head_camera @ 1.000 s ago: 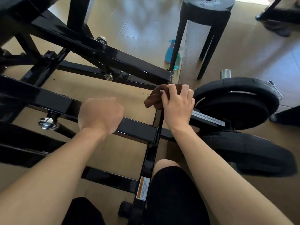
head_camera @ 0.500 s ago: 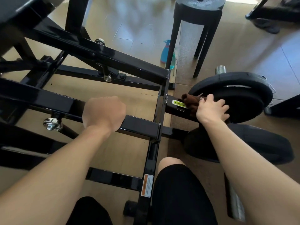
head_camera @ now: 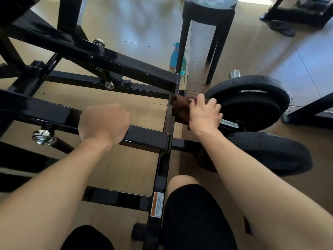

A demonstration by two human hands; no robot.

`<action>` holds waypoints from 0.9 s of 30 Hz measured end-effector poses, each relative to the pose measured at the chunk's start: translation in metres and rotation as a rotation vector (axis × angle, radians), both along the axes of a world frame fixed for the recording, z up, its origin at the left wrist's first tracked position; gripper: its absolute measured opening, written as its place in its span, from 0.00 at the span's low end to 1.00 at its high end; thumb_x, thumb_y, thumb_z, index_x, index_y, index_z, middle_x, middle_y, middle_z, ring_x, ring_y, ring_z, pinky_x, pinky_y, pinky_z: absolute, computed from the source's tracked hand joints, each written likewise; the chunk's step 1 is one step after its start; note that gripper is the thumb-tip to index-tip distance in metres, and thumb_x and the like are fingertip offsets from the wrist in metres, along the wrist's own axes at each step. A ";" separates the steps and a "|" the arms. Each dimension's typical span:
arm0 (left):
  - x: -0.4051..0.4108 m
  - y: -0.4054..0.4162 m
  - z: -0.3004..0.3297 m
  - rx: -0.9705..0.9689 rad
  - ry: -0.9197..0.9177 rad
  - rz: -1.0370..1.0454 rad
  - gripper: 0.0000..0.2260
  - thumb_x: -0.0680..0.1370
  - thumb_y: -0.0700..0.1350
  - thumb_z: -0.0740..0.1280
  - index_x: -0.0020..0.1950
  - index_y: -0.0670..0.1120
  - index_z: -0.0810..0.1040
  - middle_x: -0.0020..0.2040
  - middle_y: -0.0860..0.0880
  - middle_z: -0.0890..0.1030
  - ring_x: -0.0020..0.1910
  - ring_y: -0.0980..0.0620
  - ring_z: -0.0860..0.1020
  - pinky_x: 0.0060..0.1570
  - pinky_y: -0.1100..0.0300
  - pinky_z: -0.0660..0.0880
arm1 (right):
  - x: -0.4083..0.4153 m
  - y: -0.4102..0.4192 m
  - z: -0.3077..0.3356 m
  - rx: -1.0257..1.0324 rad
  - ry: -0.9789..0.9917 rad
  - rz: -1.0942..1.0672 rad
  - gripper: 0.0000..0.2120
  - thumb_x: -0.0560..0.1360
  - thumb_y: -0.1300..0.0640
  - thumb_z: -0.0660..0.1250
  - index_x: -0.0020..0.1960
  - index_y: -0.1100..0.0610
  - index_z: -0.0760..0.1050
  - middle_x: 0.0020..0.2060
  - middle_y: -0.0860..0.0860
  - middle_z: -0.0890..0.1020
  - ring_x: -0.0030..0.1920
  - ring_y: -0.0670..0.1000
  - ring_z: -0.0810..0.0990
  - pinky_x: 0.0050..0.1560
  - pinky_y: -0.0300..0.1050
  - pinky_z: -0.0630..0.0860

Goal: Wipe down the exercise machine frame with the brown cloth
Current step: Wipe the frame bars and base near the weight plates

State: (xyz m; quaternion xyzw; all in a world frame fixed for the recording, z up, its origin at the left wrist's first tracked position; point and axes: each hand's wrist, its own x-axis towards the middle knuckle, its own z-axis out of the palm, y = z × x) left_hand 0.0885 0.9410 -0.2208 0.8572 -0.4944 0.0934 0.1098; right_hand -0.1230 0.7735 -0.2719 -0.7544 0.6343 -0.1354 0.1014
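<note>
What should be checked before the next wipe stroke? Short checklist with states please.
1. Brown cloth under the right hand: ok, fingers press it onto the frame.
2. Cloth in contact with the black frame bar's junction by the upright post: ok.
3. Left hand bracing the horizontal bar: ok, fingers curled over it.
4. Room to stroke rightward: not ok, the weight plate sits right beside the fingers.
5. Spray bottle out of the path: ok, it stands on the floor behind the stool leg.
6. Whether the bar is already clean: cannot tell, the surface is glossy and the picture blurred.
</note>
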 end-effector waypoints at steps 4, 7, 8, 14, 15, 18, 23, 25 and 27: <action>0.001 0.000 -0.002 0.002 -0.023 -0.007 0.15 0.81 0.51 0.59 0.37 0.49 0.76 0.30 0.48 0.75 0.33 0.43 0.73 0.34 0.57 0.68 | -0.051 -0.036 0.004 0.323 0.175 -0.130 0.18 0.85 0.42 0.48 0.70 0.51 0.62 0.69 0.65 0.66 0.69 0.67 0.65 0.65 0.69 0.66; 0.000 -0.001 -0.002 -0.007 -0.025 -0.003 0.15 0.81 0.51 0.60 0.38 0.48 0.77 0.30 0.48 0.75 0.32 0.43 0.73 0.33 0.57 0.68 | -0.051 -0.041 0.012 0.384 0.174 -0.149 0.19 0.85 0.44 0.50 0.72 0.53 0.61 0.69 0.66 0.65 0.70 0.68 0.65 0.67 0.68 0.67; 0.000 -0.001 -0.002 -0.020 -0.029 0.000 0.15 0.81 0.51 0.60 0.37 0.48 0.77 0.30 0.48 0.74 0.31 0.43 0.72 0.33 0.58 0.66 | -0.045 -0.037 0.015 0.364 0.138 -0.166 0.20 0.85 0.44 0.50 0.71 0.54 0.62 0.69 0.66 0.66 0.69 0.67 0.65 0.66 0.67 0.67; -0.002 0.000 -0.004 -0.031 -0.045 0.014 0.15 0.81 0.51 0.60 0.36 0.50 0.73 0.29 0.50 0.71 0.31 0.43 0.71 0.34 0.58 0.66 | 0.025 0.007 0.018 0.115 -0.046 -0.002 0.18 0.85 0.43 0.50 0.67 0.51 0.67 0.63 0.60 0.71 0.64 0.62 0.70 0.63 0.65 0.69; -0.002 0.000 -0.005 -0.038 -0.051 0.011 0.15 0.81 0.51 0.59 0.36 0.51 0.72 0.28 0.50 0.70 0.32 0.44 0.71 0.34 0.58 0.66 | 0.033 0.012 0.017 0.075 -0.058 0.018 0.18 0.85 0.43 0.50 0.68 0.50 0.67 0.63 0.59 0.72 0.64 0.61 0.70 0.63 0.64 0.69; -0.002 0.004 -0.007 -0.057 -0.076 -0.010 0.16 0.82 0.53 0.57 0.35 0.51 0.70 0.27 0.52 0.67 0.32 0.45 0.70 0.35 0.58 0.65 | 0.027 0.016 0.006 -0.022 -0.053 0.078 0.18 0.86 0.43 0.50 0.70 0.50 0.66 0.63 0.59 0.72 0.64 0.61 0.71 0.62 0.64 0.70; 0.001 0.005 -0.009 -0.027 -0.098 -0.019 0.19 0.84 0.53 0.56 0.40 0.46 0.78 0.31 0.48 0.72 0.34 0.44 0.72 0.37 0.56 0.66 | 0.010 -0.006 0.000 0.004 -0.053 0.013 0.19 0.86 0.42 0.49 0.68 0.51 0.68 0.63 0.60 0.72 0.63 0.62 0.71 0.57 0.62 0.71; 0.002 0.006 -0.010 -0.044 -0.098 -0.026 0.20 0.84 0.54 0.56 0.40 0.46 0.78 0.31 0.49 0.71 0.34 0.45 0.71 0.37 0.56 0.65 | 0.012 -0.012 0.000 0.025 -0.043 -0.022 0.19 0.86 0.41 0.49 0.68 0.51 0.68 0.64 0.60 0.72 0.65 0.62 0.70 0.59 0.63 0.71; 0.001 0.007 -0.011 -0.058 -0.095 -0.034 0.20 0.84 0.54 0.55 0.39 0.46 0.76 0.31 0.48 0.71 0.34 0.45 0.71 0.38 0.55 0.67 | 0.013 -0.011 -0.001 0.012 -0.044 -0.032 0.19 0.86 0.42 0.50 0.69 0.51 0.67 0.66 0.60 0.71 0.66 0.62 0.70 0.61 0.63 0.71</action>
